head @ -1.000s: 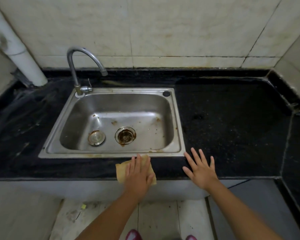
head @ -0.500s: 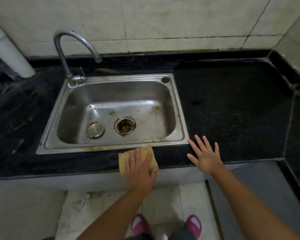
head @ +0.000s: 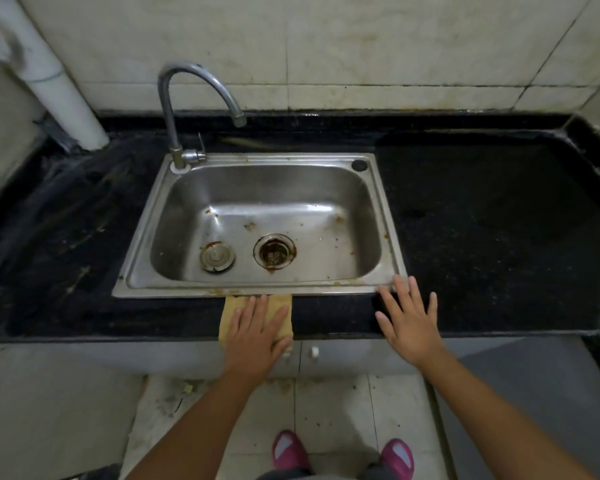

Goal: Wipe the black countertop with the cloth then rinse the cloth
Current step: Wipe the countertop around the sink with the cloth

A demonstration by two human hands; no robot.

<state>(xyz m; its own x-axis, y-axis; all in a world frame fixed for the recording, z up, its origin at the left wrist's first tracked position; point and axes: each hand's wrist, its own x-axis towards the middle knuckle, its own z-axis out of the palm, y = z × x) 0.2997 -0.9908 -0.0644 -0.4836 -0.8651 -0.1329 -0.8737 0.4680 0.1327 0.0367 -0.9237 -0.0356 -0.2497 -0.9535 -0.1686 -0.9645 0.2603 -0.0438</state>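
Note:
A yellow cloth (head: 280,304) lies on the narrow front strip of the black countertop (head: 482,237), just below the steel sink's front rim (head: 194,292). My left hand (head: 257,332) presses flat on the cloth with straight fingers. Beside it, my right hand (head: 407,318) rests flat on the counter with fingers spread, its fingertips touching the sink's front right corner. A curved steel tap (head: 174,109) rises at the sink's back left; no water runs from it.
A loose drain plug (head: 217,256) lies in the stained basin beside the open drain (head: 274,252). A white pipe (head: 59,88) stands at the back left. Tiled walls close the back and right. The counter's left part (head: 56,220) shows streaks and grime.
My left hand has slid the cloth up against the sink's front rim. My right hand has stayed flat on the counter at the sink's corner. The camera view has shifted.

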